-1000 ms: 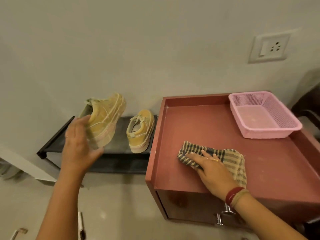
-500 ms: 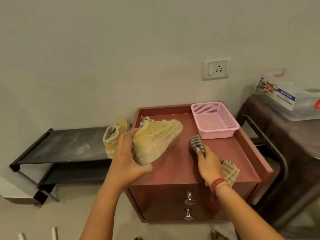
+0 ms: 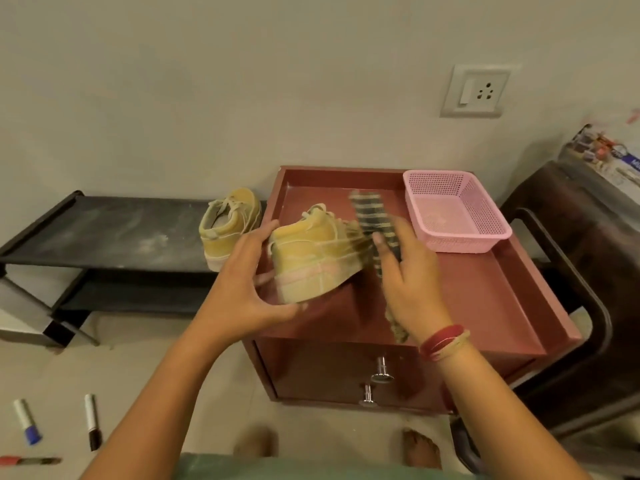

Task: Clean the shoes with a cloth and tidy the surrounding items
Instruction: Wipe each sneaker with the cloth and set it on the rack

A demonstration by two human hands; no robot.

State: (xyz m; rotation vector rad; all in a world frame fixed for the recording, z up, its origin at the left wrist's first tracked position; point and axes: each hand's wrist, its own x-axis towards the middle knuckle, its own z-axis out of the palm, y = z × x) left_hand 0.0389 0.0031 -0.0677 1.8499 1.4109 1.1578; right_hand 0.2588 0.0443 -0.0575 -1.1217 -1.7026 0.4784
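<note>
Fingers [image 3: 290, 308] of the left hand [image 3: 239, 289] curl under the sole and round the heel of a yellow shoe [image 3: 311, 258], holding it tilted over the front of the red cabinet [image 3: 485, 299] at the centre of the frame, while the right hand [image 3: 405, 282] grips a striped cloth [image 3: 372, 216] and brings it against the shoe's toe end; motion blur hides exactly how those fingers close on the fabric. Pale streaks cover upper and sole alike, which suggests the wiping has barely begun. A second shoe [image 3: 230, 226], equally grimy, sits on the top shelf of a black rack [image 3: 121, 233] left of centre, just beside the cabinet, and the shelf shows dust smears. Three markers [image 3: 92, 422] lie scattered on the floor at lower left, well apart from the pink basket [image 3: 438, 173] at the back of the cabinet top, a likely home for them. By this reading nearly all the task lies ahead. A raised rim fences the cabinet's sides and back and appears to leave the front open; bare top between shoe and basket offers room to set the shoe down, though a dark table [image 3: 571, 237] crowds the right edge of the frame
</note>
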